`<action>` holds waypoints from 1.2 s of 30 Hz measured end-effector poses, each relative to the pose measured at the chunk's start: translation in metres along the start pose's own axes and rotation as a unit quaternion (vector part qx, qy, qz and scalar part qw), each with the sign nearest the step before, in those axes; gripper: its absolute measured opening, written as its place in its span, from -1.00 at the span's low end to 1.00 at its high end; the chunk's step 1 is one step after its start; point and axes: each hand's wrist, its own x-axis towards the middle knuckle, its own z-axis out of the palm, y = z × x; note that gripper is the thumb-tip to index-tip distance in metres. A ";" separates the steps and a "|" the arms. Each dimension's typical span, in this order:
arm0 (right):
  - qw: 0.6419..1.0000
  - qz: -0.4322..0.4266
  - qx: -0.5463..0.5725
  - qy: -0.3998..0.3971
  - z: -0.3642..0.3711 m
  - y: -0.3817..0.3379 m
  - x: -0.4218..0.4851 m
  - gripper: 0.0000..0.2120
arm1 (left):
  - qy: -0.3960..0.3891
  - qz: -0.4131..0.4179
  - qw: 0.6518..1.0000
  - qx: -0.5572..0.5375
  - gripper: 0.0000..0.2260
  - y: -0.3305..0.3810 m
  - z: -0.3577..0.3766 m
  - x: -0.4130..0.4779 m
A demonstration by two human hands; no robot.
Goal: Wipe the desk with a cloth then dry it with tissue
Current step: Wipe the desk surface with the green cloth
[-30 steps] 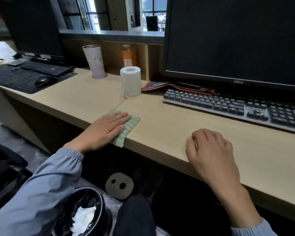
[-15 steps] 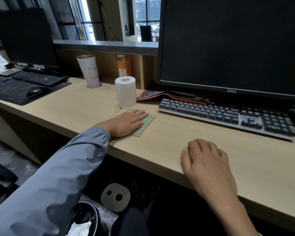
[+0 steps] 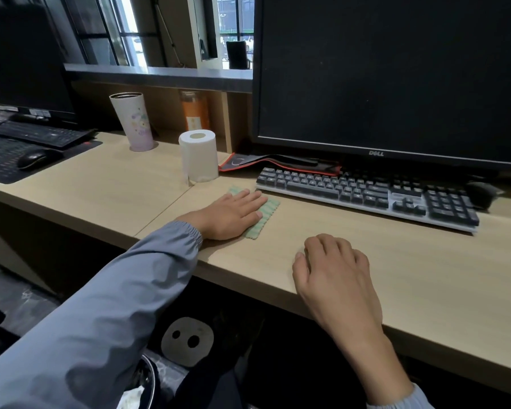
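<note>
A green striped cloth [image 3: 264, 214] lies flat on the light wooden desk [image 3: 425, 276], just in front of the keyboard's left end. My left hand [image 3: 229, 215] presses down on the cloth with fingers spread, covering most of it. My right hand [image 3: 334, 270] rests on the desk near the front edge, fingers loosely curled, holding nothing. A white tissue roll [image 3: 199, 156] stands upright behind the cloth.
A dark keyboard [image 3: 366, 194] and a mouse [image 3: 481, 193] sit below the big black monitor [image 3: 396, 78]. A red-edged black pad [image 3: 278, 163] lies under the monitor. A pale tumbler [image 3: 133, 121] and orange bottle [image 3: 194, 112] stand at the back. A bin [image 3: 142, 391] sits under the desk.
My left hand has slid the cloth from the desk's front edge away and to the right, up close to the keyboard. My right hand has stayed in place.
</note>
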 end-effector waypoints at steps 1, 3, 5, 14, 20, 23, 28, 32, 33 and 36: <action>1.000 0.000 -0.001 0.001 0.000 0.000 0.000 -0.68 | -0.001 0.004 1.000 0.002 -0.48 0.009 0.001 0.001; 1.000 0.002 -0.002 0.002 0.000 -0.001 0.000 -0.67 | -0.005 0.014 1.000 0.009 -0.47 0.029 0.003 0.003; 1.000 0.003 -0.003 0.000 -0.001 -0.001 0.000 -0.67 | -0.011 0.025 1.000 0.012 -0.46 0.048 0.005 0.005; 1.000 -0.007 0.003 -0.004 -0.001 0.003 0.000 -0.60 | -0.001 0.080 0.997 0.008 -0.46 0.087 0.018 0.011; 1.000 -0.011 0.019 -0.002 -0.003 0.007 -0.002 -0.72 | 0.005 0.069 0.998 -0.003 -0.45 0.069 0.011 0.005; 1.000 -0.016 0.026 0.003 -0.003 0.008 -0.003 -0.74 | 0.009 0.036 0.999 -0.008 -0.45 0.034 0.004 -0.001; 1.000 -0.018 0.024 0.001 -0.002 0.007 -0.003 -0.74 | 0.018 -0.021 1.000 -0.013 -0.47 -0.035 -0.002 -0.018; 1.000 -0.018 0.016 0.000 0.000 0.008 -0.004 -0.75 | 0.020 -0.051 0.998 -0.010 -0.46 -0.065 -0.006 -0.030; 1.000 -0.018 0.015 0.001 0.000 0.007 -0.004 -0.76 | 0.023 -0.054 0.998 -0.008 -0.46 -0.070 -0.006 -0.033; 1.000 -0.018 0.012 0.006 0.001 0.006 -0.002 -0.76 | 0.033 -0.060 0.998 -0.006 -0.47 -0.076 -0.004 -0.039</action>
